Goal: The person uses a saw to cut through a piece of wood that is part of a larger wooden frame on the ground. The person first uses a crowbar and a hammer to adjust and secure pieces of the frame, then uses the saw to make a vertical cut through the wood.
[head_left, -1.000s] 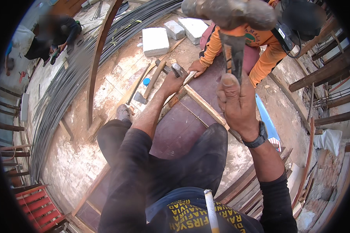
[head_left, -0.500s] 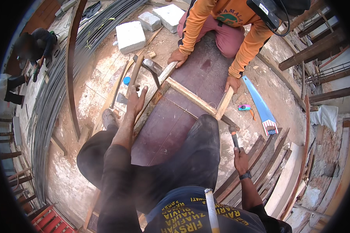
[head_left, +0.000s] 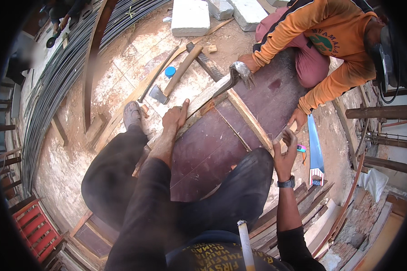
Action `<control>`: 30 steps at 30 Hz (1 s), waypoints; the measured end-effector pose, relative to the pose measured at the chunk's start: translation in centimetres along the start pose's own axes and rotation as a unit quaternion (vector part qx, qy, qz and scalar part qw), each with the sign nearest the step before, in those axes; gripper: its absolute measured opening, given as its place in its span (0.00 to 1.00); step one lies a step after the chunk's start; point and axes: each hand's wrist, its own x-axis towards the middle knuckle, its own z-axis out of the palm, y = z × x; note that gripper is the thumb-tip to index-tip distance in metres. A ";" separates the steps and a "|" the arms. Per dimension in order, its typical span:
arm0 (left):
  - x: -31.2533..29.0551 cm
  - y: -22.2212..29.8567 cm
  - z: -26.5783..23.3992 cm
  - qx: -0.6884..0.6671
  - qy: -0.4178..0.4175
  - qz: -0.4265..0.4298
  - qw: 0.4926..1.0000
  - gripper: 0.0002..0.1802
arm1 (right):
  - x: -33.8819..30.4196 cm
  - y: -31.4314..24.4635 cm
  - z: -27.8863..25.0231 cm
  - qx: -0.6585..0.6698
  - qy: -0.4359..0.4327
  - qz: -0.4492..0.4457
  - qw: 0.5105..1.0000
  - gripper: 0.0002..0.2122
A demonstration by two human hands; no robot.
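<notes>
A wooden frame (head_left: 248, 117) lies over a dark reddish-brown board (head_left: 203, 153), between me and a person in an orange top. On the frame's left rail rests my left hand (head_left: 172, 118), curled over the wood with its thumb stretched out. My right hand (head_left: 285, 156) closes around the near end of a short wooden piece at the frame's right corner; a co-worker's hand (head_left: 298, 118) is at its far part. The co-worker's other hand (head_left: 248, 63) is at the rail's far end, beside a silvery claw hammer head (head_left: 243, 74).
A hatchet (head_left: 176, 77) and blue cap (head_left: 170, 71) lie left of the frame. A saw (head_left: 314, 144) and pink-and-teal tape measure (head_left: 301, 148) are at right. White blocks (head_left: 191, 18) stand far off, steel rods (head_left: 54, 95) at left, timber strips (head_left: 298, 207) near right.
The orange-and-black hammer has left my right hand, which has moved up to the frame's corner. My left hand has lowered onto the left rail. The view has shifted.
</notes>
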 end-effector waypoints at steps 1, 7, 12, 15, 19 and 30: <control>0.2 -0.5 0.1 -0.013 0.005 0.011 1.000 0.49 | 4.2 -3.5 2.9 0.022 -0.039 -0.064 0.997 0.26; -0.7 1.4 0.7 -0.025 0.013 0.024 0.999 0.44 | 14.2 -14.3 14.5 0.227 -0.121 -0.172 0.951 0.10; -1.4 3.2 0.2 -0.016 0.020 0.018 1.000 0.38 | 14.8 -13.7 16.2 0.369 -0.139 -0.150 0.907 0.15; -1.3 2.3 -0.4 -0.002 0.025 0.025 0.999 0.37 | 15.2 -14.1 17.3 0.339 -0.154 -0.159 0.914 0.13; -1.8 2.4 -0.2 0.019 0.022 0.027 0.999 0.38 | 15.2 -14.9 18.0 0.326 -0.163 -0.145 0.920 0.11; -0.5 0.8 1.8 -0.009 0.077 0.044 0.996 0.50 | 16.0 -22.3 14.5 0.262 -0.161 -0.298 0.904 0.08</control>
